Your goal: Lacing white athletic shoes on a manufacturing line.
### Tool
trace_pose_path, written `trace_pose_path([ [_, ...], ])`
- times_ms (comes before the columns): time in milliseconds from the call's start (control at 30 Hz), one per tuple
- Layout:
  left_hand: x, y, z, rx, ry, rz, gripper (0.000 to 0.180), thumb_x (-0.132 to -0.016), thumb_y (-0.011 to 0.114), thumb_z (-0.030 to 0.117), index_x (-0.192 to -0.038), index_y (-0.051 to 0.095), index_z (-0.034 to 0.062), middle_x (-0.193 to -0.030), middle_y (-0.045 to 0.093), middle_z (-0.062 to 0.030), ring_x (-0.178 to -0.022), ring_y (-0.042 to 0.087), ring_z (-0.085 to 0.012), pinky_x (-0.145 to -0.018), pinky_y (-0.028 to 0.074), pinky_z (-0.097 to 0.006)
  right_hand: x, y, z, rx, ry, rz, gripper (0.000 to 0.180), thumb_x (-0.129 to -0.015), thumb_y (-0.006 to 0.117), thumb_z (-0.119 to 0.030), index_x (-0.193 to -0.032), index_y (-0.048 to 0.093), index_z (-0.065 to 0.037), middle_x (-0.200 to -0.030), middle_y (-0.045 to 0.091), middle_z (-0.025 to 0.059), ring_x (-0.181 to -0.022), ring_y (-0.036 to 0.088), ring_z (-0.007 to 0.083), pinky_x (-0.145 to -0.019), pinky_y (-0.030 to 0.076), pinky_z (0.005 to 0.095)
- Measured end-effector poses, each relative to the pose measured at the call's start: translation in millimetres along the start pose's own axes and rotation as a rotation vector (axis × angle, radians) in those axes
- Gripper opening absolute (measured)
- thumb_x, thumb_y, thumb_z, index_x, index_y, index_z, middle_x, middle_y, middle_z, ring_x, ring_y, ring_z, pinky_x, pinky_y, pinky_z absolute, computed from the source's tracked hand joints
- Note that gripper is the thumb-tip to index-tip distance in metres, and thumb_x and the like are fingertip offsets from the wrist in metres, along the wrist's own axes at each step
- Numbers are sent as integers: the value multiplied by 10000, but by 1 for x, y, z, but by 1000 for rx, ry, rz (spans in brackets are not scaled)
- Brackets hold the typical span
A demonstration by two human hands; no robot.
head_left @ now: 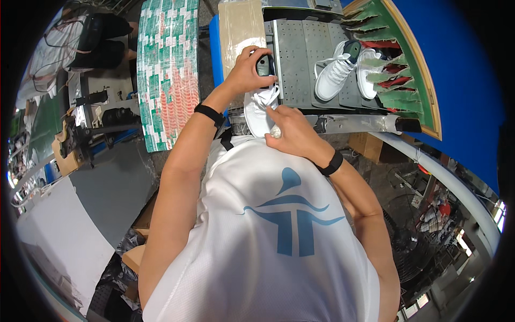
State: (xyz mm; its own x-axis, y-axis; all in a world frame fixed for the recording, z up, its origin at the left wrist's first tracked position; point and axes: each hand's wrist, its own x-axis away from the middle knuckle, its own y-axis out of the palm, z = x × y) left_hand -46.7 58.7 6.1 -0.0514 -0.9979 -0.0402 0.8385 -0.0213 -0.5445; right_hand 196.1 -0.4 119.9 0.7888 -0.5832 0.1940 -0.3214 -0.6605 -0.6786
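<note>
A white lace-up sneaker (255, 119) stands at the conveyor's near left end, its toe pointing toward me. My left hand (248, 71) grips it around the dark-lined ankle opening, thumb on one side and fingers over the other. Beside the toe, my right hand (294, 131) is closed, with a small whitish wad (275, 131) showing between thumb and fingers. Its index fingertip is at the laces; whether it touches them I cannot tell. On the grey perforated conveyor (295, 64) farther right stand a second white sneaker (333, 79) and, partly behind the curtain, a third sneaker (366, 75).
A torn green strip curtain (399, 88) hangs in a wood-edged opening at the right. Brown tape covers a box-like surface (241, 27) left of the conveyor. Farther left rises a tall stack wrapped in green-and-white printed film (167, 75). A metal rail (359, 124) runs along the near side.
</note>
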Motion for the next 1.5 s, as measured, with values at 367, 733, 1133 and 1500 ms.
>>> trace_pose_path([
  [367, 2, -1, 10, -31, -48, -38, 819, -729, 952, 395, -1465, 629, 234, -1516, 480, -229, -1398, 505, -485, -1173, 467, -533, 9, 3, 9, -121, 13, 47, 686, -814, 792, -269, -1367, 648, 112, -1092, 679, 260, -1034, 677, 441, -942, 533, 499],
  [733, 4, -6, 9, -8, -34, -15, 791, -751, 941, 305, -1464, 635, 153, -1501, 501, -206, -1426, 528, -409, -1213, 440, -475, 29, -18, 2, -80, 18, 81, 733, -804, 822, -265, -1416, 621, 85, -1067, 655, 222, -991, 659, 414, -883, 530, 489],
  [1133, 6, 7, 12, 27, -24, -10, 839, -731, 949, 392, -1488, 615, 252, -1553, 470, -253, -1425, 490, -504, -1195, 442, -543, 18, -10, 23, -60, 38, 213, 698, -805, 800, -246, -1398, 646, 89, -1056, 657, 220, -998, 660, 413, -947, 518, 474],
  [1500, 7, 1, 14, 68, -14, -63, 830, -764, 933, 303, -1516, 609, 167, -1568, 455, -254, -1498, 470, -434, -1247, 408, -478, 40, -34, 11, 28, 22, 36, 721, -797, 797, -249, -1409, 631, 95, -1084, 665, 216, -1048, 643, 401, -986, 493, 473],
])
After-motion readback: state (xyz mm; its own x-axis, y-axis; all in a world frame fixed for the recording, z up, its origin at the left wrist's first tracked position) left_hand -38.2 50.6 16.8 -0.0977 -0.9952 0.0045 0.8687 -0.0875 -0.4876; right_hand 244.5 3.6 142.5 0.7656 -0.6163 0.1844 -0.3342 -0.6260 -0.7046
